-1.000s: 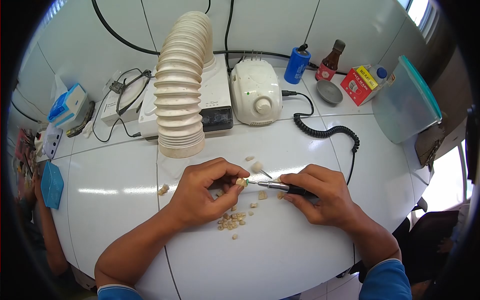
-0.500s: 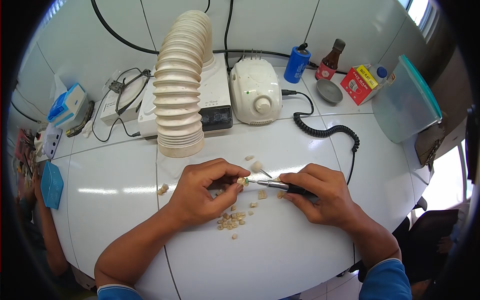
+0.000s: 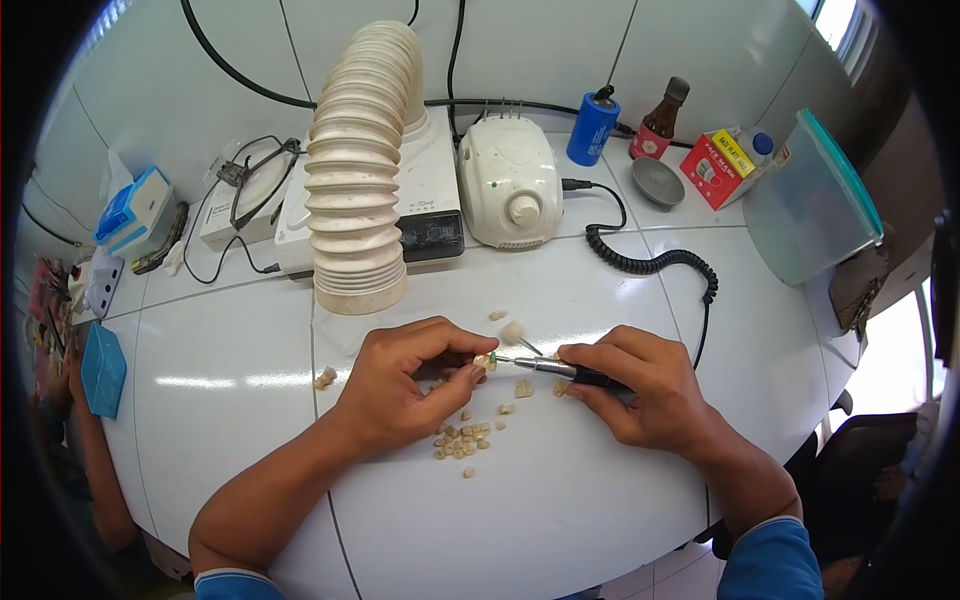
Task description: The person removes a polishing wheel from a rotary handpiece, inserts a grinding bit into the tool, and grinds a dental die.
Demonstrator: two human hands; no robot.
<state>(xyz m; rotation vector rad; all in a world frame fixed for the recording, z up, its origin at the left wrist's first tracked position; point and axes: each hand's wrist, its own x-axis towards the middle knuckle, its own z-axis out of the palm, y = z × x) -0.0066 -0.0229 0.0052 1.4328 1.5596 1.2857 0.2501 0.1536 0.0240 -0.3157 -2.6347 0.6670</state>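
"Over the middle of the white table [image 3: 560, 510], what are you reading?"

"On my feed, the left hand [image 3: 412, 375] pinches a small cream-coloured piece [image 3: 485, 363] between thumb and forefinger, held up off the surface; its other fingers curl behind and I can't tell how they press. The right hand [image 3: 645, 385] closes round a handpiece [image 3: 545, 367], forefinger above, thumb below. The green bit [image 3: 493, 357] seems to touch the piece, though it's tiny from here."

"Anything just changed?"

"Hardly. Both hands keep their places over the last second, and the piece looks tipped a little differently. I judge that as fine, steady work with the bit, one piece in hand."

"And in the way?"

"I see nothing between bit and piece. A cluster of similar pieces [image 3: 466, 434] lies nearer the wearer, and a round white head [image 3: 513, 331] on a metal shank sits just beyond the bit; I'd rate the shank easiest to knock. Past the left hand, a ribbed hose [image 3: 355, 170] ends above the table. Beside it stands the control box [image 3: 512, 185], its coiled cord [image 3: 655, 267] trailing toward the right hand."

"Anyone else?"

"Far left, another person's arm [image 3: 103, 470], near a blue basket [image 3: 103, 368], well apart."
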